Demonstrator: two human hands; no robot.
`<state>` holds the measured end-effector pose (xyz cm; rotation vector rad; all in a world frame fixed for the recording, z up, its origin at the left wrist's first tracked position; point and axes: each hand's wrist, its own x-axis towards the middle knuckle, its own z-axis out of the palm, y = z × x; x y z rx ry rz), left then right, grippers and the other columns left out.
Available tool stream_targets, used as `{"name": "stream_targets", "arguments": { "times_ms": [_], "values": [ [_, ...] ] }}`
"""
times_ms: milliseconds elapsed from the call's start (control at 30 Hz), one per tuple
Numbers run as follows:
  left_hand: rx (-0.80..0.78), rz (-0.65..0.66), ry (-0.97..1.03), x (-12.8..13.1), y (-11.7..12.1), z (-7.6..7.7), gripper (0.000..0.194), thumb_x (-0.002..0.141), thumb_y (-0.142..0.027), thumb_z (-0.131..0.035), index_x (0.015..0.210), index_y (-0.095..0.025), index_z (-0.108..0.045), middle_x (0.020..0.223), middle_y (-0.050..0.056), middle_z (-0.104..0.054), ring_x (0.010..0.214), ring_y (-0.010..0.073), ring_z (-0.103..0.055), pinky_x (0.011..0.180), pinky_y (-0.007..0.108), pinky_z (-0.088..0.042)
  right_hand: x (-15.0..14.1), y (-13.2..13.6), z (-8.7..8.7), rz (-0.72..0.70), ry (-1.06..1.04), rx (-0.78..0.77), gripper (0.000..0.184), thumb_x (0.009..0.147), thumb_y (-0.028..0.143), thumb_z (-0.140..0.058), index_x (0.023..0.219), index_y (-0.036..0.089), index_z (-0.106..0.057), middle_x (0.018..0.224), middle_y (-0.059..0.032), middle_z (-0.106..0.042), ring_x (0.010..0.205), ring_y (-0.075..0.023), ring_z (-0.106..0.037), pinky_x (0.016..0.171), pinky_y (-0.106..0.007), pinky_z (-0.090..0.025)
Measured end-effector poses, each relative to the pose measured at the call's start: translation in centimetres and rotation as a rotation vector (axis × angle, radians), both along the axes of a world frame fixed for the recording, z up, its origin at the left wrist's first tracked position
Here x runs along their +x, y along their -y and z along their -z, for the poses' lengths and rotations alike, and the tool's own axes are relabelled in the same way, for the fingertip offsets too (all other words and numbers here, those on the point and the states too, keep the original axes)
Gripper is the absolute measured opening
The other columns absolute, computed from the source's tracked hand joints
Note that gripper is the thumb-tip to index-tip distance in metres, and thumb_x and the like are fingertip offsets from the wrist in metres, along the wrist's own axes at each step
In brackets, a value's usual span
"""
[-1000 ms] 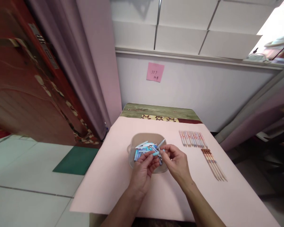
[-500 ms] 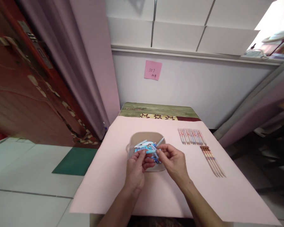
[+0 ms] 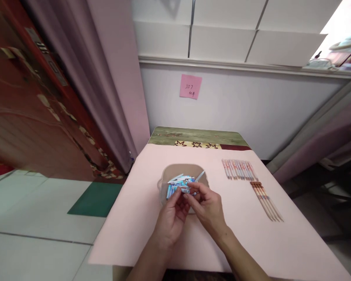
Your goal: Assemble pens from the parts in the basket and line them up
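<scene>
A shallow clear tray [image 3: 165, 175] holds several small blue and white pen parts [image 3: 178, 183] in the middle of the pink-covered table [image 3: 140, 218]. My left hand [image 3: 172, 218] and my right hand [image 3: 207, 208] meet over the tray's near edge. Their fingertips pinch together around a small blue piece [image 3: 185, 191], held by both. The piece is mostly hidden by my fingers.
Two rows of pens lie to the right: a pale row [image 3: 239, 170] and a brown-capped row [image 3: 266, 201]. A pink sticky note [image 3: 190, 86] hangs on the wall. A wooden door [image 3: 23, 109] and a curtain [image 3: 105, 78] stand at left.
My hands have drawn closer together and shifted slightly left over the tray; the right hand's fingers now overlap the left hand's fingertips.
</scene>
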<state>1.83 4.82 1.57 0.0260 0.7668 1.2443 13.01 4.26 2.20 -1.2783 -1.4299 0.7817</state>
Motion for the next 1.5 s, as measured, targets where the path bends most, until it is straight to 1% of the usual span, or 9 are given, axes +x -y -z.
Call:
{"name": "stream_targets", "arguments": {
  "times_ms": [100,300,600,733,867,1033,1167,1367,1500],
  "values": [
    [-0.062,-0.007,-0.022,-0.4,-0.2,-0.2,0.008,0.086,-0.013,-0.058,0.089,-0.010,-0.065,0.074,0.007,-0.072,0.055,0.0101,-0.065,0.049,0.017,-0.054,1.1,0.0,0.3,0.037,-0.058,0.002,0.032,0.079,0.032,-0.066,0.108,0.018,-0.064,0.080,-0.0021,-0.068,0.054,-0.0097,-0.057,0.056,-0.022,-0.050],
    [-0.116,-0.026,-0.037,-1.5,-0.5,-0.6,0.007,0.086,-0.014,-0.057,0.087,-0.010,-0.064,0.072,0.008,-0.071,0.050,0.0098,-0.062,0.040,0.015,-0.049,4.6,-0.5,1.6,0.193,-0.117,-0.076,0.032,0.081,0.042,-0.062,0.096,0.015,-0.068,0.074,-0.0036,-0.069,0.056,-0.0122,-0.059,0.055,-0.024,-0.052],
    [-0.019,-0.157,-0.023,-5.7,-2.3,-1.3,0.017,0.092,-0.015,-0.046,0.087,-0.009,-0.062,0.070,0.004,-0.067,0.046,0.0056,-0.054,0.036,0.012,-0.042,6.7,-1.2,2.6,0.298,0.227,-0.055,0.022,0.082,0.037,-0.059,0.088,0.020,-0.070,0.072,-0.0006,-0.068,0.057,-0.0123,-0.060,0.058,-0.023,-0.048],
    [-0.025,-0.164,-0.016,-6.3,-2.8,-1.3,0.020,0.093,-0.015,-0.044,0.088,-0.008,-0.062,0.071,0.005,-0.066,0.046,0.0050,-0.053,0.036,0.012,-0.041,6.3,-1.9,2.4,0.236,0.432,-0.026,0.017,0.083,0.033,-0.057,0.085,0.022,-0.070,0.078,0.0000,-0.068,0.060,-0.0114,-0.060,0.060,-0.023,-0.044],
    [-0.050,-0.154,-0.016,-5.9,-3.1,-1.0,0.018,0.092,-0.014,-0.045,0.088,-0.010,-0.062,0.070,0.005,-0.067,0.046,0.0055,-0.052,0.036,0.012,-0.040,4.9,-2.7,1.9,0.088,0.645,-0.118,0.015,0.085,0.029,-0.056,0.085,0.026,-0.071,0.083,0.0002,-0.067,0.069,-0.0127,-0.062,0.064,-0.022,-0.043],
    [-0.045,-0.146,-0.010,-5.5,-3.6,-0.8,0.016,0.092,-0.014,-0.046,0.087,-0.010,-0.061,0.069,0.005,-0.067,0.046,0.0057,-0.051,0.036,0.013,-0.039,1.6,-4.9,1.5,-0.183,0.940,-0.237,0.026,0.085,0.036,-0.057,0.109,0.030,-0.065,0.107,-0.0024,-0.066,0.087,-0.0181,-0.065,0.071,-0.026,-0.045],
    [-0.042,-0.136,-0.037,-5.5,-3.6,-0.5,0.015,0.091,-0.014,-0.048,0.087,-0.009,-0.062,0.070,0.006,-0.067,0.047,0.0063,-0.051,0.036,0.014,-0.039,-0.4,-6.7,2.1,-0.290,1.120,-0.297,0.039,0.082,0.039,-0.060,0.119,0.027,-0.059,0.119,-0.0074,-0.061,0.089,-0.0218,-0.066,0.071,-0.030,-0.047],
    [-0.051,-0.138,-0.031,-5.8,-3.5,-0.1,0.012,0.089,-0.014,-0.051,0.084,-0.010,-0.061,0.069,0.005,-0.067,0.046,0.0061,-0.051,0.035,0.013,-0.038,0.8,-5.3,1.4,-0.434,1.087,-0.287,0.020,0.085,0.035,-0.056,0.098,0.029,-0.069,0.104,-0.0023,-0.069,0.086,-0.0209,-0.067,0.070,-0.028,-0.046],
    [-0.036,-0.126,-0.028,-5.9,-3.5,0.0,0.010,0.088,-0.013,-0.054,0.085,-0.010,-0.062,0.071,0.006,-0.067,0.047,0.0062,-0.051,0.036,0.013,-0.039,2.2,-4.3,0.7,-0.439,1.094,-0.322,0.018,0.083,0.028,-0.055,0.088,0.029,-0.073,0.092,-0.0017,-0.072,0.083,-0.0211,-0.067,0.068,-0.028,-0.045]
  ]
}}
